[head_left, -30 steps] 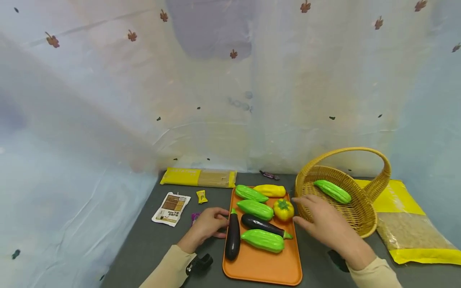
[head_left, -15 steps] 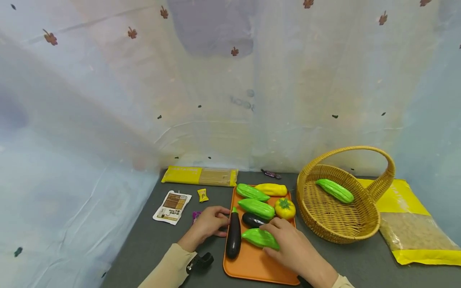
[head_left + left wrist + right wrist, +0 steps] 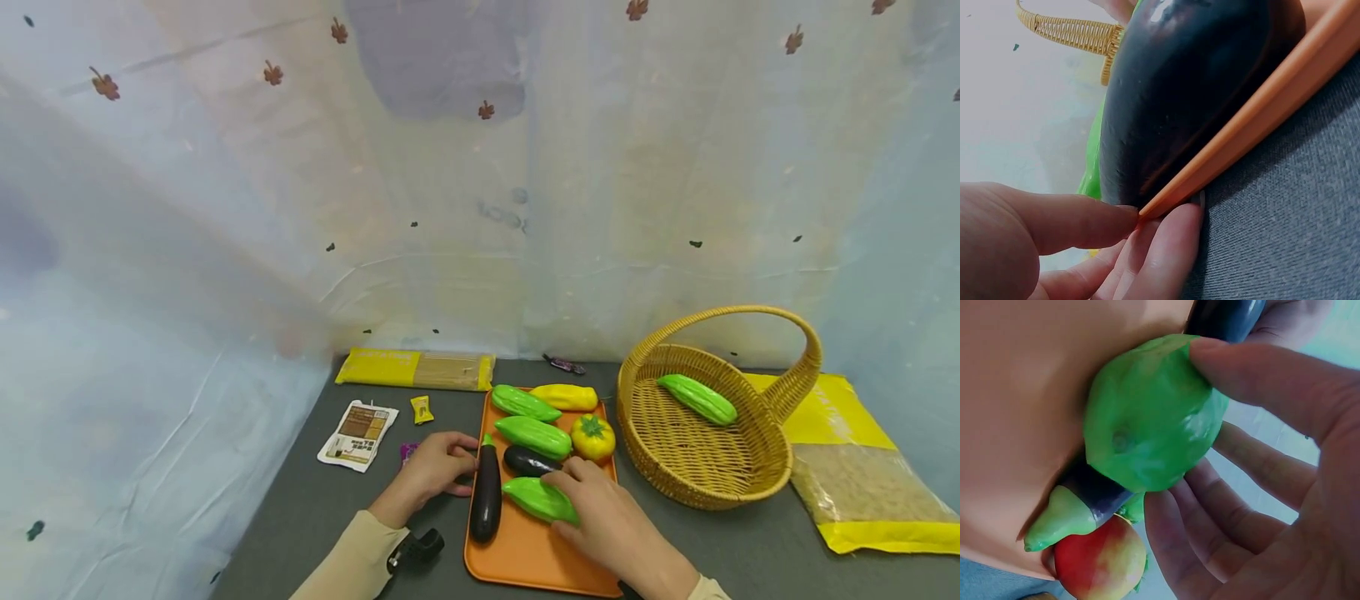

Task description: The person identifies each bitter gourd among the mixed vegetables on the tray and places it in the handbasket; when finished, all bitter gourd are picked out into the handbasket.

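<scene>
My left hand [image 3: 433, 467] pinches the left rim of the orange tray [image 3: 1235, 137], thumb on top and fingers beneath. Just inside that rim lies a long dark eggplant [image 3: 486, 493]. My right hand [image 3: 606, 518] holds the nearest green ridged gourd [image 3: 1154, 419], its thumb on one side and fingers curled along the other. This gourd rests low over the tray. Behind it a second eggplant [image 3: 528, 459] is partly covered by the right hand. Farther back on the tray are two more green gourds [image 3: 534, 437], a yellow pepper-shaped vegetable [image 3: 566, 397] and a round yellow pepper [image 3: 593, 438].
Right of the tray stands a wicker basket [image 3: 675, 454] with a tall handle and one green gourd [image 3: 699, 398] inside. A yellow grain bag [image 3: 862, 475] lies beside it. Left are a noodle pack [image 3: 416, 369], a white pouch [image 3: 358, 435] and small candies [image 3: 422, 409]. A curtain hangs behind.
My right hand has moved left and down, from beside the basket onto the nearest green gourd, and now grips it. The left hand has stayed at the tray's rim.
</scene>
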